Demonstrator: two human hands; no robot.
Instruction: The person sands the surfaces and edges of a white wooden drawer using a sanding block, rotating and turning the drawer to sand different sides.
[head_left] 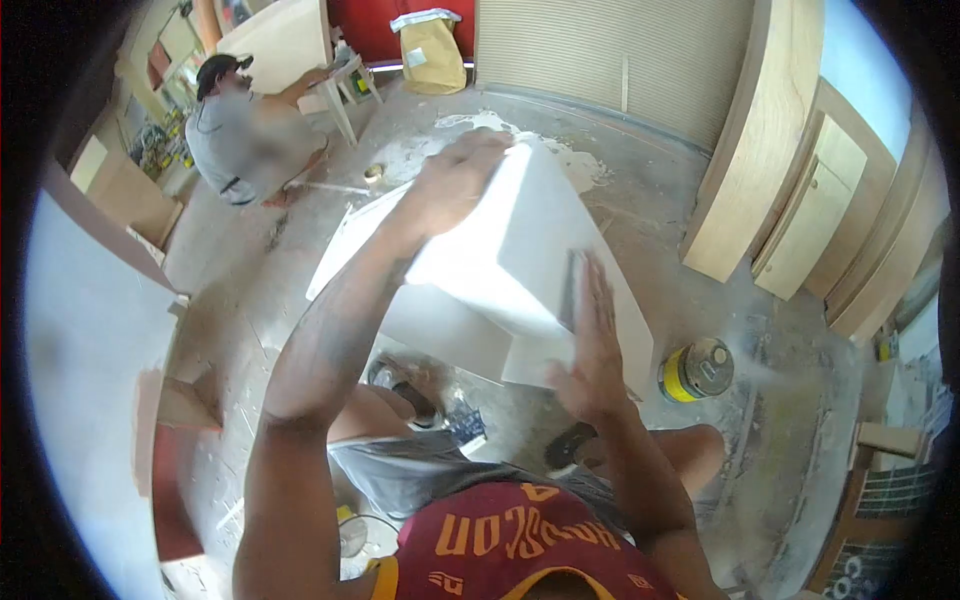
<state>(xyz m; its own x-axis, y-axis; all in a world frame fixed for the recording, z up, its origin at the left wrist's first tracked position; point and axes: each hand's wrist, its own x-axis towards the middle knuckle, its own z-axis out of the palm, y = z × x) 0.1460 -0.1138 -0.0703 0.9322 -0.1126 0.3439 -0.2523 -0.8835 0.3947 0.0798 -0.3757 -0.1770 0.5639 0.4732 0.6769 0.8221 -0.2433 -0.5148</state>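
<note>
Head view: The white box (545, 220) is tilted in front of the seated person, above the floor (645, 205); its support underneath is unclear. The left hand (460, 185) lies over the upper edge; whether its fingers close around that edge cannot be told. The right hand (592, 350) is flat, fingers straight, against a dark pad (573, 285) on the side face; whether it grips the pad cannot be told. Handling, as judged: stiff, moderately light, smooth faces prone to slipping, corners easily chipped. Hold by opposite edges.
</note>
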